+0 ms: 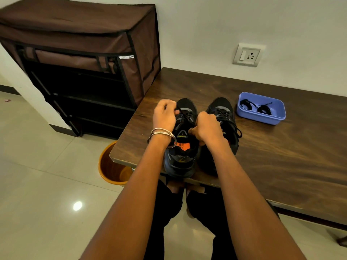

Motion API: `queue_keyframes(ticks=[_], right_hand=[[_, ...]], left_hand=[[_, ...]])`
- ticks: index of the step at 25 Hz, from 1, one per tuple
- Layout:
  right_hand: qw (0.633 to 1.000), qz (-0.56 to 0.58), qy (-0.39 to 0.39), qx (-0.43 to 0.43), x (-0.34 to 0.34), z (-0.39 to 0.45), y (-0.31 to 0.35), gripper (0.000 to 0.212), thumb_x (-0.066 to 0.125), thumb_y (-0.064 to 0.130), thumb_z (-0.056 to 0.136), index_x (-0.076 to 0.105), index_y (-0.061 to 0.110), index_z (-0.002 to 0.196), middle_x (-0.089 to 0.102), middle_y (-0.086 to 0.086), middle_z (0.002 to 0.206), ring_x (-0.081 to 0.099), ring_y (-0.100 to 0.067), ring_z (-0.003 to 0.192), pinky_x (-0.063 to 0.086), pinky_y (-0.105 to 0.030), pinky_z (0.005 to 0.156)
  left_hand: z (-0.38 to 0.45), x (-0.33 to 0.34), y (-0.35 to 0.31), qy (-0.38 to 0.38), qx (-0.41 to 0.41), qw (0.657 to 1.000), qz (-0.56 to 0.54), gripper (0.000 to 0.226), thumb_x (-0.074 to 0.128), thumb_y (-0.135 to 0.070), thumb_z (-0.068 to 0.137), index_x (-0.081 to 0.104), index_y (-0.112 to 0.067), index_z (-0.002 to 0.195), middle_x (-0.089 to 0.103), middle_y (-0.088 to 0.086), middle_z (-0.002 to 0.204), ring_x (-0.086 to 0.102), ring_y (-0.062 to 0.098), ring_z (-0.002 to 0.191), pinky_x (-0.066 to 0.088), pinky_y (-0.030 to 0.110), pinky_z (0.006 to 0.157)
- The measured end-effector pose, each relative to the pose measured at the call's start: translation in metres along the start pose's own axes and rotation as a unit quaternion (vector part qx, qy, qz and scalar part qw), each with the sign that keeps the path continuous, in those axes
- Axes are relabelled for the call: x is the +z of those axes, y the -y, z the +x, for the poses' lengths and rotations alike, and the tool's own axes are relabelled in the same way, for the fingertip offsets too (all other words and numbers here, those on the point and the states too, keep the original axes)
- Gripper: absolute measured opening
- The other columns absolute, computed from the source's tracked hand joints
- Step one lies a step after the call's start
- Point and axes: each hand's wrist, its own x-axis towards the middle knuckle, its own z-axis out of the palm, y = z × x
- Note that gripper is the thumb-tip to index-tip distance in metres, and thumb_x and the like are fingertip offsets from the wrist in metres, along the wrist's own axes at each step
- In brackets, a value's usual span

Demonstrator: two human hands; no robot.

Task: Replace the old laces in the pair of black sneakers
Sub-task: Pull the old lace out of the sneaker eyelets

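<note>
Two black sneakers stand side by side at the near edge of the dark wooden table [281, 151], toes pointing away. The left sneaker [183, 152] has an orange insole and a black lace [183, 114] still threaded. My left hand [165, 116] pinches a strand of that lace above the toe end. My right hand [206, 128] grips the left sneaker at its tongue and collar. The right sneaker [223, 111] is laced and partly hidden behind my right forearm. A blue tray [262, 119] to the right holds two coiled black laces [262, 109].
A brown fabric shoe rack [84, 68] stands against the wall at the left. An orange bin [112, 166] sits on the tiled floor under the table's left corner. A wall socket [247, 55] is above the table. My legs are below the table edge.
</note>
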Motion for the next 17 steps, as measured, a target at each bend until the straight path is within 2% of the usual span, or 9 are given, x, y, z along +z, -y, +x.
queue_keyframes(ticks=[2,5,7,8,10,11,12,14,17], right_hand=[[1.000,0.011,0.008,0.005,0.000,0.000,0.000,0.033,0.074,0.024,0.086,0.057,0.006,0.108,0.061,-0.019,0.110,0.066,-0.042,0.094,0.058,-0.051,0.082],[0.999,0.029,0.015,0.011,-0.001,0.002,-0.001,0.033,0.075,0.024,0.085,0.059,0.005,0.108,0.062,-0.020,0.108,0.066,-0.043,0.092,0.058,-0.051,0.080],[0.999,0.042,0.019,0.015,-0.001,0.003,-0.003,0.033,0.076,0.026,0.084,0.060,0.005,0.105,0.063,-0.019,0.107,0.067,-0.042,0.090,0.059,-0.050,0.079],[0.999,0.045,0.020,0.014,-0.001,0.003,-0.003,0.034,0.076,0.027,0.084,0.061,0.005,0.105,0.063,-0.019,0.106,0.067,-0.042,0.089,0.059,-0.049,0.078],[0.999,0.040,0.019,0.009,-0.001,0.003,-0.004,0.035,0.075,0.028,0.084,0.060,0.006,0.106,0.063,-0.019,0.106,0.067,-0.041,0.088,0.059,-0.049,0.078],[0.999,0.037,0.018,0.007,-0.001,0.002,-0.004,0.034,0.074,0.027,0.085,0.059,0.006,0.106,0.062,-0.019,0.106,0.067,-0.041,0.088,0.059,-0.049,0.078],[0.999,0.034,0.017,0.006,-0.001,0.002,-0.004,0.032,0.074,0.026,0.085,0.058,0.007,0.106,0.061,-0.019,0.106,0.067,-0.041,0.088,0.059,-0.049,0.078],[0.999,0.027,0.017,0.004,-0.001,0.002,-0.004,0.031,0.073,0.025,0.086,0.058,0.007,0.105,0.062,-0.019,0.105,0.067,-0.040,0.088,0.059,-0.048,0.078],[0.999,0.032,0.024,0.011,-0.003,0.001,-0.004,0.030,0.075,0.024,0.085,0.060,0.006,0.103,0.062,-0.018,0.104,0.068,-0.039,0.084,0.060,-0.047,0.075]], left_hand=[[-0.001,-0.003,-0.008,-0.019,-0.063,0.976,-0.208,0.016,0.045,-0.014,0.098,0.052,-0.017,0.083,0.060,0.001,0.079,0.066,0.017,0.067,0.049,0.028,0.057],[-0.002,-0.008,-0.010,-0.020,-0.061,0.970,-0.233,0.014,0.050,-0.010,0.096,0.055,-0.012,0.084,0.060,0.003,0.072,0.061,0.016,0.056,0.047,0.030,0.051],[-0.003,-0.012,-0.005,-0.018,0.039,0.998,-0.035,0.015,0.058,-0.020,0.090,0.064,-0.015,0.078,0.062,-0.001,0.068,0.059,0.015,0.060,0.048,0.036,0.061],[-0.003,-0.014,-0.001,-0.005,0.101,0.987,0.127,0.017,0.060,-0.030,0.088,0.068,-0.020,0.078,0.064,-0.005,0.072,0.059,0.014,0.070,0.048,0.038,0.072],[-0.007,-0.013,0.002,0.032,0.183,0.870,0.456,0.019,0.058,-0.046,0.087,0.072,-0.033,0.090,0.062,-0.011,0.092,0.051,0.013,0.095,0.036,0.041,0.087],[-0.009,-0.012,0.003,0.060,0.201,0.809,0.548,0.021,0.058,-0.048,0.087,0.071,-0.038,0.099,0.060,-0.011,0.102,0.047,0.016,0.105,0.031,0.043,0.090],[-0.009,-0.011,0.002,0.085,0.204,0.773,0.594,0.023,0.058,-0.047,0.088,0.069,-0.040,0.107,0.059,-0.009,0.110,0.045,0.019,0.111,0.029,0.044,0.092],[-0.009,-0.007,0.003,0.103,0.219,0.749,0.617,0.026,0.059,-0.040,0.091,0.067,-0.038,0.115,0.058,-0.004,0.116,0.049,0.022,0.113,0.032,0.042,0.091],[-0.009,0.001,0.004,0.083,0.229,0.775,0.583,0.024,0.054,-0.034,0.095,0.069,-0.026,0.111,0.061,0.002,0.112,0.059,0.028,0.104,0.039,0.036,0.078]])
